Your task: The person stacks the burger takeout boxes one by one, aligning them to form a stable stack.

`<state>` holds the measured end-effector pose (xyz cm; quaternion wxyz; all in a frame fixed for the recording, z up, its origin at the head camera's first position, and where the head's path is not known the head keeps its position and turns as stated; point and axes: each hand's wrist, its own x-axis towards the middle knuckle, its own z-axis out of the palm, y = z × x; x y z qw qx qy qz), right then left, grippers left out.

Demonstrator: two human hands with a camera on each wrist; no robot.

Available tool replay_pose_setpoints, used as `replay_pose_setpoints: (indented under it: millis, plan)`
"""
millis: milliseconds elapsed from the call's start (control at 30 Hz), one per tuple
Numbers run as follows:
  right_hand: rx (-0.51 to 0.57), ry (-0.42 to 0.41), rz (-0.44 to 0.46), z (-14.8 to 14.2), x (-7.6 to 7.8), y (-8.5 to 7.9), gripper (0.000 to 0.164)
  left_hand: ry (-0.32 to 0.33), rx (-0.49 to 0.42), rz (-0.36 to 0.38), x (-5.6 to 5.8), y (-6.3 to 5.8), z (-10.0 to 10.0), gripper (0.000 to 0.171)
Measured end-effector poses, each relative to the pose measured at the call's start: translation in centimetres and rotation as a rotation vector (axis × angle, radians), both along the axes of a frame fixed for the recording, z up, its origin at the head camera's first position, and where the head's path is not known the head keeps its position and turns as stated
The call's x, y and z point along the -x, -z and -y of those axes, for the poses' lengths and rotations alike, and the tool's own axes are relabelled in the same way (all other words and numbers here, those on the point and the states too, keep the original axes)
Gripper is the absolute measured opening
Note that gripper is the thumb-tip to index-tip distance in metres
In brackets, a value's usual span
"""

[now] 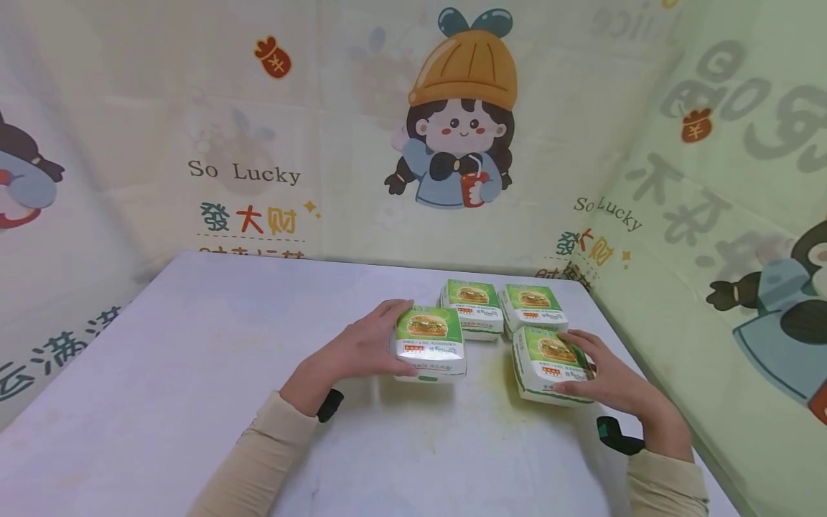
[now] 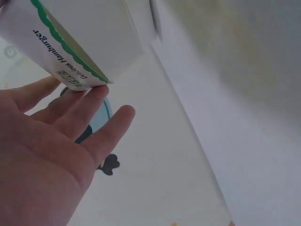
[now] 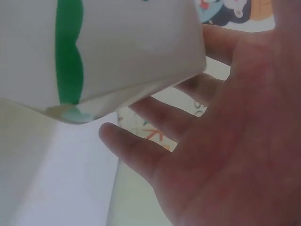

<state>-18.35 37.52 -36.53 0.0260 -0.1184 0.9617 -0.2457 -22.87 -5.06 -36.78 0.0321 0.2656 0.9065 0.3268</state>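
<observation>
My left hand (image 1: 358, 348) grips a green-and-white hamburger box (image 1: 429, 341) from its left side, thumb at the near edge and fingers at the far edge. That box is held above the table, and its lettered side wall and underside show in the left wrist view. From the right, my right hand (image 1: 617, 377) holds a second hamburger box (image 1: 549, 362), slightly turned. Its pale underside shows raised in the right wrist view. Just behind these stand two more hamburger boxes, one on the left (image 1: 474, 301) and one on the right (image 1: 533, 305).
The white table (image 1: 226, 345) carries faint yellowish stains near the boxes. A printed cloth backdrop (image 1: 349, 143) with cartoon figures and lettering rises behind the table and along both sides.
</observation>
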Motion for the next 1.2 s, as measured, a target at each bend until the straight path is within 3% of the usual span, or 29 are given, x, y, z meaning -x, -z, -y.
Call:
replay_pose_setpoints:
  millis: [733,967,1200]
  plan:
    - [-0.027,-0.029,-0.044,3.3,-0.2,-1.8,0.087,-0.113,-0.003,0.008,0.9,0.9,6.7,0.108]
    - [-0.027,-0.051,-0.05,4.3,0.1,-2.3,0.085,-0.139,-0.023,0.054,1.3,1.7,7.8,0.11]
    - [-0.018,-0.09,-0.08,5.9,0.4,-2.7,0.085,-0.137,-0.014,0.05,1.7,2.2,8.9,0.109]
